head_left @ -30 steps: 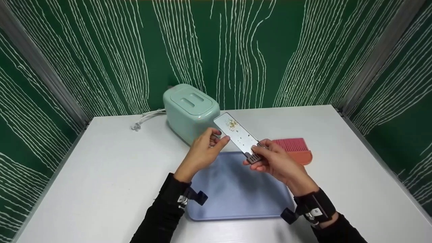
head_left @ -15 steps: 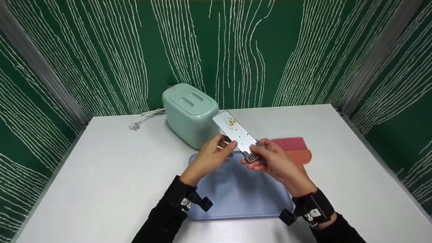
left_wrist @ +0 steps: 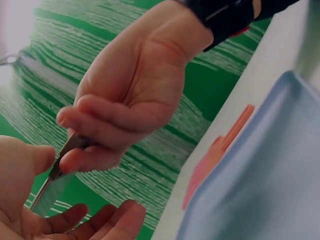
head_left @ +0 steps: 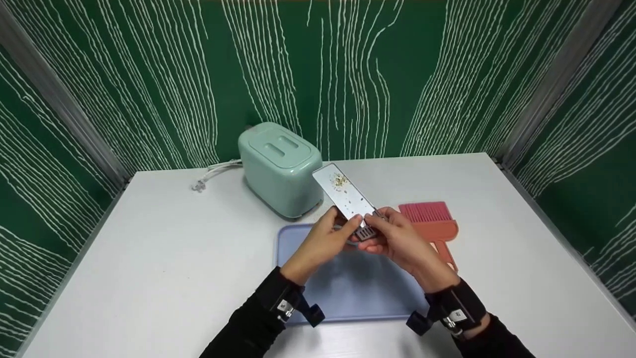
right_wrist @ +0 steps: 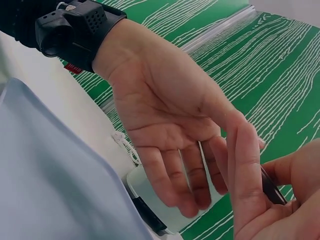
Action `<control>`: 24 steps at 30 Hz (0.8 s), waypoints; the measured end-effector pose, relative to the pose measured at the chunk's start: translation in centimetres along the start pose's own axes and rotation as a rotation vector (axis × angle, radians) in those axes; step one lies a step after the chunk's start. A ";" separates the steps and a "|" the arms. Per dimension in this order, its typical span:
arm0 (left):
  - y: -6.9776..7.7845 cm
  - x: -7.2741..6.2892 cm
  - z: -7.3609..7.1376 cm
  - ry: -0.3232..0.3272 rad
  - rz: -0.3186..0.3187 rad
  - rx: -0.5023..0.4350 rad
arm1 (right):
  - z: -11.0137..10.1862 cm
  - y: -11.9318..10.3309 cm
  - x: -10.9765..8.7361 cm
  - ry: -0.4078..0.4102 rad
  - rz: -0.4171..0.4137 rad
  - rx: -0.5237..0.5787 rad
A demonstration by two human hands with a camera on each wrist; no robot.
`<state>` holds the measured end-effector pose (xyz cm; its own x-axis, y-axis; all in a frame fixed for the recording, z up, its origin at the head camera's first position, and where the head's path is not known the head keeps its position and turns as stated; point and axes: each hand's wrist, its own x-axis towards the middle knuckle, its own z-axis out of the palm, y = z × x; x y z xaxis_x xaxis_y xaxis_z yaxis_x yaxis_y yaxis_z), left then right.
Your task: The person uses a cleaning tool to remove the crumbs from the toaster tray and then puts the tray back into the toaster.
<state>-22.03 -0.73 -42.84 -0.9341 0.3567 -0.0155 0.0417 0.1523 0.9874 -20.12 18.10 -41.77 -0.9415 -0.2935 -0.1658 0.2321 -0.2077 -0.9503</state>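
Note:
A narrow metal crumb tray point(head_left: 344, 195) slants up and left in the head view, with yellowish crumbs point(head_left: 339, 180) gathered near its far end and scattered darker bits nearer its slotted dark handle. My right hand point(head_left: 400, 241) pinches the handle end, thumb on top and fingers beneath. On the left edge by the handle, my left hand point(head_left: 323, 243) has its thumb on top and fingers underneath, pinching the tray. In the right wrist view the left hand point(right_wrist: 165, 110) shows its palm with several fingers fairly straight. A blue tray point(head_left: 367, 288) lies below both hands.
The mint-green toaster point(head_left: 283, 171) stands behind and left, its cord and plug point(head_left: 199, 186) trailing left. A brush point(head_left: 437, 229) with pink bristles and an orange handle lies right of the blue tray. Green walls with white lines enclose the white table point(head_left: 149, 258).
My left hand has moved right and down along the crumb tray's edge to the handle end, beside the right hand. The right hand and crumb tray have barely moved.

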 end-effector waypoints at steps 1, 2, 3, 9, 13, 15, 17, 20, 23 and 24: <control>-0.1 0.0 0.2 0.009 0.008 0.000 | 0.1 0.1 0.0 0.006 0.002 0.000; -0.1 -0.1 0.4 0.017 0.018 0.002 | 0.2 0.2 0.0 0.011 0.005 0.000; -0.2 -0.1 0.5 0.024 0.027 0.001 | 0.2 0.3 0.0 0.018 0.008 0.000; -0.5 -0.3 1.1 0.033 0.057 -0.042 | 0.5 0.8 0.3 0.040 0.010 -0.009; -0.8 -0.4 1.5 0.037 0.038 -0.082 | 0.9 1.2 0.5 0.075 0.013 0.006; -0.9 -0.4 1.7 0.049 0.027 -0.096 | 1.1 1.4 0.6 0.098 0.014 0.016; -1.0 -0.4 1.9 0.065 0.017 -0.105 | 1.4 1.5 0.6 0.117 0.014 0.025; -1.1 -0.3 2.2 0.084 0.005 -0.134 | 1.7 1.7 0.5 0.147 0.010 0.034; -1.1 -0.3 2.3 0.083 -0.005 -0.166 | 1.8 1.9 0.6 0.159 0.016 0.035; -1.1 -0.3 2.4 0.081 -0.008 -0.181 | 1.8 1.9 0.6 0.158 0.016 0.036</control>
<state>-20.95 1.20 -44.31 -0.9598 0.2800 -0.0186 -0.0240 -0.0161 0.9996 -19.81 15.81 -43.21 -0.9636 -0.1473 -0.2230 0.2534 -0.2385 -0.9375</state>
